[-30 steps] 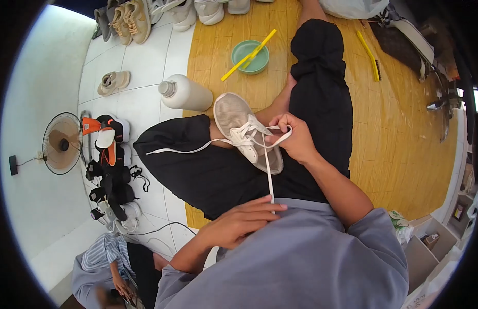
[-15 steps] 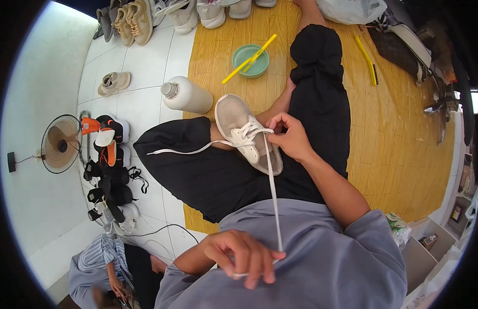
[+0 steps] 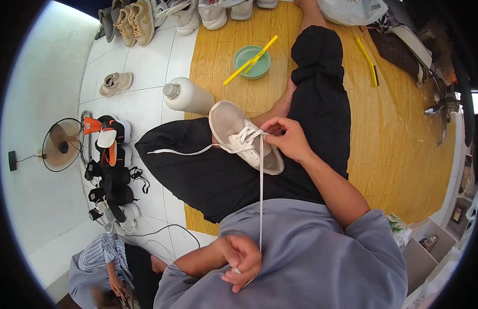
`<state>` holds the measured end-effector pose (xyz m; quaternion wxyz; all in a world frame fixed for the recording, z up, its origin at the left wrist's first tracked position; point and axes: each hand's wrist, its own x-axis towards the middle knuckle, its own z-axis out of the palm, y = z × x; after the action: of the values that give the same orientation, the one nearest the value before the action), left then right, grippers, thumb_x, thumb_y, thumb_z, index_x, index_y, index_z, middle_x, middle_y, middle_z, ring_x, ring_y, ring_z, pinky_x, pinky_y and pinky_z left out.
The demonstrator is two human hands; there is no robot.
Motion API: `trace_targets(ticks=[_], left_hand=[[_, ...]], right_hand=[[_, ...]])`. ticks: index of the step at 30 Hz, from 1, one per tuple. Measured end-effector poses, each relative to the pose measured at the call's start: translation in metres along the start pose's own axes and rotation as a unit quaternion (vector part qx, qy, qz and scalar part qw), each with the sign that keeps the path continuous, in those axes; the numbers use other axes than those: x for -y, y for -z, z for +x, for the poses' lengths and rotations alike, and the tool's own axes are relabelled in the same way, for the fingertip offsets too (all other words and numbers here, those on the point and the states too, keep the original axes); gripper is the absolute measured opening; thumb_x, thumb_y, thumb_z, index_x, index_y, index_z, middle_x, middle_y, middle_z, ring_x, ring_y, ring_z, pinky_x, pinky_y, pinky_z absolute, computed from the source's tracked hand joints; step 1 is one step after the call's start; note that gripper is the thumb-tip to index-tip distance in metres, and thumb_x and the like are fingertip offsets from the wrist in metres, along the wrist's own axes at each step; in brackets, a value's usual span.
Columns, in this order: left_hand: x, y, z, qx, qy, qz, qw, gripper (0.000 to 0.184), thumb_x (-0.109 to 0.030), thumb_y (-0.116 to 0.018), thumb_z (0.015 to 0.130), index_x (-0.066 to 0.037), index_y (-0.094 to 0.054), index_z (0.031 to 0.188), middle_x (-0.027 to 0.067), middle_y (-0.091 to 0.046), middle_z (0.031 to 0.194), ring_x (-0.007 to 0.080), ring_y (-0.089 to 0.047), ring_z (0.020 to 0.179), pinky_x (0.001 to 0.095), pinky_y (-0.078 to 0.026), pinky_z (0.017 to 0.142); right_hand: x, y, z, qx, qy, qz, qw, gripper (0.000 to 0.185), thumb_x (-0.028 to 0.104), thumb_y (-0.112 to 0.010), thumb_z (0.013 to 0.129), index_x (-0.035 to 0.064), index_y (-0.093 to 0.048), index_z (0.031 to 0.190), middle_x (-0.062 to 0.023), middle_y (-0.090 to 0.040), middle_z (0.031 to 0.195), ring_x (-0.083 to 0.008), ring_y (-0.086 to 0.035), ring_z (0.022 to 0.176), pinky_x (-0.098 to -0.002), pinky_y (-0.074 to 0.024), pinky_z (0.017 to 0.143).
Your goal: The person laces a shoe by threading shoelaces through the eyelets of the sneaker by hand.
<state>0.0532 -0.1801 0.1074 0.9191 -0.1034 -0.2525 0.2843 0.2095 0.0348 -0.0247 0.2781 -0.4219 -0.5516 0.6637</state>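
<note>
A beige sneaker (image 3: 229,123) with white laces lies tilted across my black-trousered lap. One white shoelace (image 3: 261,201) runs taut from its eyelets down to my left hand (image 3: 241,262), closed with the lace wrapped about its fingers in front of my grey shirt. At the shoe's opening my right hand (image 3: 288,138) pinches the lace by the eyelets; its fingertips partly hide the spot. The other lace end (image 3: 182,152) hangs loose over my trouser leg to the left.
A white bottle (image 3: 190,96) stands beyond the shoe, near a green bowl (image 3: 244,55) with a yellow brush (image 3: 264,49) across it. Another yellow brush (image 3: 367,59) lies right. Shoes line the left and back; a fan (image 3: 62,144) and a seated person (image 3: 102,257) are at left.
My left hand has moved left and slightly down with the lace, its fingers curled tighter. The sneaker's toe has shifted a little left and down. The right hand keeps its pinch.
</note>
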Motion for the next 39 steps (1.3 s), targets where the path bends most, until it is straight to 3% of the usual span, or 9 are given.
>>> trace_targets(ticks=[6,9,12,13,14,17,20,23,39], left_hand=[[-0.001,-0.003,-0.005,0.013,-0.012,0.021,1.0,0.029,-0.017,-0.06,0.106,0.003,-0.058,0.086,0.0081,-0.058,0.064,0.0176,-0.061,0.049,0.0367,-0.064,0.064],[-0.029,0.007,0.0,0.199,0.132,0.173,0.955,0.03,-0.02,-0.063,0.106,0.008,-0.061,0.096,0.0116,-0.064,0.081,0.0195,-0.067,0.063,0.0317,-0.061,0.063],[-0.048,-0.035,0.003,0.033,0.094,0.403,0.91,0.034,-0.021,-0.069,0.104,0.011,-0.062,0.111,0.016,-0.066,0.109,0.0205,-0.07,0.085,0.0317,-0.06,0.066],[-0.056,-0.044,0.003,-0.059,0.076,0.506,0.857,0.037,-0.017,-0.076,0.099,0.007,-0.062,0.123,0.0154,-0.06,0.128,0.0198,-0.067,0.102,0.0332,-0.06,0.075],[-0.057,-0.053,0.013,-0.201,0.02,0.654,0.729,0.035,-0.016,-0.078,0.096,0.004,-0.063,0.12,0.0141,-0.064,0.122,0.0243,-0.067,0.104,0.036,-0.057,0.083],[-0.076,-0.025,0.038,-0.392,-0.156,0.874,0.241,0.038,-0.009,-0.083,0.084,-0.002,-0.066,0.118,0.0121,-0.068,0.117,0.0296,-0.065,0.108,0.0391,-0.052,0.094],[-0.11,0.017,0.054,-0.414,-0.165,0.892,0.08,0.038,-0.015,-0.087,0.083,-0.005,-0.067,0.114,0.0121,-0.066,0.113,0.0313,-0.063,0.101,0.04,-0.052,0.087],[-0.128,0.05,0.059,-0.419,-0.153,0.895,0.017,0.032,-0.019,-0.087,0.084,-0.008,-0.07,0.109,0.011,-0.064,0.107,0.0329,-0.062,0.099,0.0423,-0.053,0.082],[-0.136,0.072,0.041,-0.433,-0.132,0.891,-0.026,0.019,-0.013,-0.084,0.085,-0.005,-0.074,0.1,0.0113,-0.058,0.103,0.0299,-0.059,0.093,0.0421,-0.051,0.077]], right_hand=[[-0.007,-0.002,0.0,-0.036,0.02,-0.032,0.999,0.023,0.0,-0.081,0.082,0.002,-0.077,0.104,-0.0021,-0.076,0.096,-0.0087,-0.069,0.087,-0.0265,-0.0576,0.079],[0.006,-0.001,-0.004,-0.117,0.041,-0.034,0.992,0.023,0.002,-0.081,0.081,0.0022,-0.077,0.104,-0.0009,-0.075,0.093,-0.0079,-0.067,0.085,-0.0255,-0.056,0.075],[0.012,0.009,-0.002,-0.194,0.087,-0.037,0.976,0.027,0.001,-0.08,0.078,0.0039,-0.073,0.104,0.0009,-0.07,0.094,-0.0077,-0.064,0.083,-0.0242,-0.0533,0.068],[0.015,0.014,-0.004,-0.195,0.094,-0.059,0.975,0.029,0.001,-0.08,0.077,0.0036,-0.072,0.105,0.0003,-0.068,0.095,-0.0081,-0.064,0.083,-0.0247,-0.0534,0.067],[0.02,0.016,-0.007,-0.197,0.1,-0.081,0.972,0.03,0.0,-0.079,0.077,0.0032,-0.07,0.106,-0.0003,-0.066,0.097,-0.0084,-0.063,0.083,-0.0251,-0.0536,0.066],[0.024,0.009,-0.02,-0.166,0.105,-0.118,0.973,0.041,0.0,-0.079,0.077,0.0037,-0.066,0.115,-0.0027,-0.063,0.098,-0.0103,-0.063,0.084,-0.0261,-0.0544,0.068],[0.018,-0.003,-0.028,-0.133,0.116,-0.12,0.977,0.052,-0.001,-0.08,0.075,0.0049,-0.063,0.124,-0.0054,-0.061,0.101,-0.0129,-0.063,0.085,-0.0268,-0.0553,0.069],[0.026,0.0,-0.029,-0.12,0.128,-0.152,0.973,0.061,-0.006,-0.082,0.075,0.0047,-0.059,0.13,-0.0091,-0.06,0.112,-0.0177,-0.066,0.087,-0.0301,-0.0589,0.074],[0.022,0.003,-0.028,-0.076,0.18,-0.208,0.958,0.047,-0.006,-0.079,0.078,0.0028,-0.063,0.121,-0.0106,-0.061,0.105,-0.0243,-0.07,0.085,-0.0337,-0.0613,0.074]])
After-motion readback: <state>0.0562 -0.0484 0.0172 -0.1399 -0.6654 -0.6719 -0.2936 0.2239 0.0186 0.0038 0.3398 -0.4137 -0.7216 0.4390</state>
